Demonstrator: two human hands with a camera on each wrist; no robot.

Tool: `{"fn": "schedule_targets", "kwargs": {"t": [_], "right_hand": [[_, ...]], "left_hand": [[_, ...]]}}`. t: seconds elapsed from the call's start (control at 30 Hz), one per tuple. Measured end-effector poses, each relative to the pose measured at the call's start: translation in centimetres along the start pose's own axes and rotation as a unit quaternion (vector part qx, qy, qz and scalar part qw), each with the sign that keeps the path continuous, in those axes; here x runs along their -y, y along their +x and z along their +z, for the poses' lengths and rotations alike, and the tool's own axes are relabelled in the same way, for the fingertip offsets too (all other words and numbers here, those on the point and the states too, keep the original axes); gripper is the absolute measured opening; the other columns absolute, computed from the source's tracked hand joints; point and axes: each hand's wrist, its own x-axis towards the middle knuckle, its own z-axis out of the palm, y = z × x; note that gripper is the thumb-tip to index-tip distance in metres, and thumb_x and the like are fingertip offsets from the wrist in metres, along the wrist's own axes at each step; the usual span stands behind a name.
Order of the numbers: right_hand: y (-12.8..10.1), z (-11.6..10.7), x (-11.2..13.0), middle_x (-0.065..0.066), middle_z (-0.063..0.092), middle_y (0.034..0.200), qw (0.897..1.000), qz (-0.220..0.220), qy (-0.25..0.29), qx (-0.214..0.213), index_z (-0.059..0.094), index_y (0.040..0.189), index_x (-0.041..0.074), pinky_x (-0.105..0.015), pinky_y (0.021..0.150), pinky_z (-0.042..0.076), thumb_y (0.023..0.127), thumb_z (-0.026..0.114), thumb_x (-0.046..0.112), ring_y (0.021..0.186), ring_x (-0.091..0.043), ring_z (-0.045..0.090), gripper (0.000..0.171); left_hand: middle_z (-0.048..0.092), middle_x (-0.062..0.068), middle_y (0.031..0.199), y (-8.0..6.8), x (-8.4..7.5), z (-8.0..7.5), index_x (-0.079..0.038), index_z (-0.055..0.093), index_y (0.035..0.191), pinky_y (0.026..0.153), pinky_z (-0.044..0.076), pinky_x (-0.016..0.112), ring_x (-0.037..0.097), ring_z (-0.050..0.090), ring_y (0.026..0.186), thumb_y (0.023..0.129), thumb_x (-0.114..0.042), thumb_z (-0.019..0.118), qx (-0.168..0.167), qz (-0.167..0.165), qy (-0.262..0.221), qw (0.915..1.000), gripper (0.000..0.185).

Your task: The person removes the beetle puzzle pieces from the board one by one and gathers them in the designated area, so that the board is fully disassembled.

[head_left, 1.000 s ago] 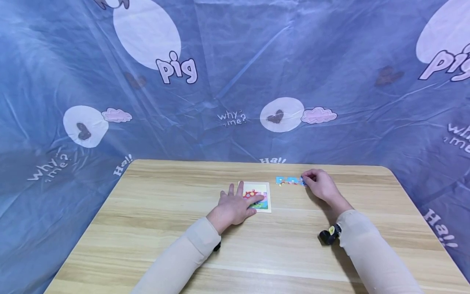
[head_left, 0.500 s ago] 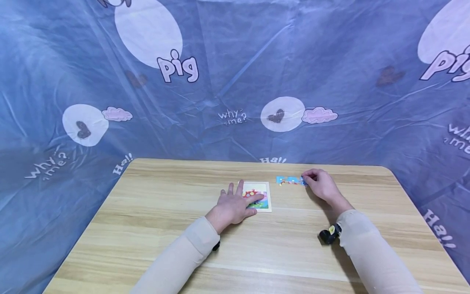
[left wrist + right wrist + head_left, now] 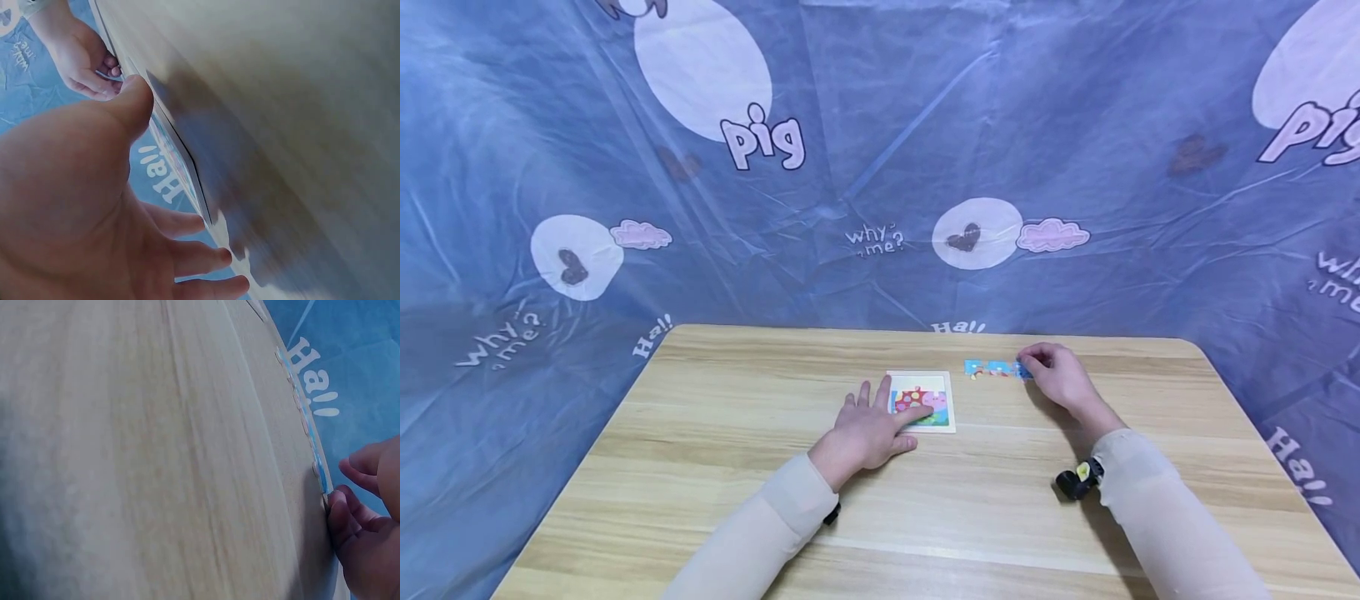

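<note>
My left hand (image 3: 868, 429) lies with spread fingers over the left side of a white-framed puzzle board (image 3: 952, 408). Its index finger reaches across the pieces fitted in the lower part, a red spotted shape and a pink face. The board's upper part shows bare white. In the left wrist view, the board's edge (image 3: 195, 181) runs just past the thumb. To the right, my right hand (image 3: 1058, 379) pinches a blue puzzle piece (image 3: 1023, 371) at the end of a short row of puzzle pieces (image 3: 988, 368). From the right wrist, the fingertips (image 3: 337, 500) meet the end of that row.
The wooden table (image 3: 1000, 517) ends at a far edge just behind the pieces. A blue printed cloth (image 3: 850, 167) hangs behind and along both sides. A black wrist camera (image 3: 1078, 481) sits below the right cuff.
My left hand has drawn back slightly toward the lower left, so more of the board's picture shows. The right hand has shifted very slightly right, and more of the end piece is visible.
</note>
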Motion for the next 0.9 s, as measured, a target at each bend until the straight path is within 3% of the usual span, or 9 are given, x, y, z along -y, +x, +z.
{"fn": "schedule_targets", "kwargs": {"t": [0.33, 0.63, 0.9], "right_hand": [[-0.9, -0.4, 0.7, -0.019, 0.052, 0.116, 0.999, -0.031, 0.009, -0.033, 0.064, 0.113, 0.002, -0.039, 0.080, 0.045, 0.100, 0.047, 0.023, 0.099, -0.031, 0.058, 0.030], [-1.7, 0.1, 2.9, -0.011, 0.054, 0.105, 0.995, -0.080, 0.029, -0.053, 0.067, 0.109, 0.005, -0.025, 0.058, 0.043, 0.097, 0.053, 0.018, 0.069, -0.015, 0.054, 0.022], [-2.3, 1.1, 5.0, -0.008, 0.056, 0.098, 0.992, -0.107, 0.053, -0.041, 0.067, 0.106, 0.006, -0.024, 0.058, 0.044, 0.094, 0.058, 0.011, 0.071, -0.016, 0.052, 0.016]], "left_hand": [[0.012, 0.019, 0.158, -0.2, -0.2, 0.1, -0.060, 0.017, 0.143, 0.109, 0.026, 0.057, 0.049, 0.024, 0.138, 0.093, -0.062, 0.040, -0.001, -0.004, 0.011, 0.9999, 0.055], [0.011, 0.018, 0.158, -0.2, -0.1, -0.1, -0.060, 0.018, 0.143, 0.110, 0.027, 0.055, 0.048, 0.024, 0.138, 0.093, -0.062, 0.039, 0.006, -0.004, 0.013, 0.9999, 0.054], [0.009, 0.017, 0.159, -0.4, -0.2, 0.0, -0.059, 0.020, 0.143, 0.109, 0.027, 0.058, 0.050, 0.023, 0.138, 0.092, -0.064, 0.040, 0.004, -0.004, -0.004, 1.0000, 0.056]]}}
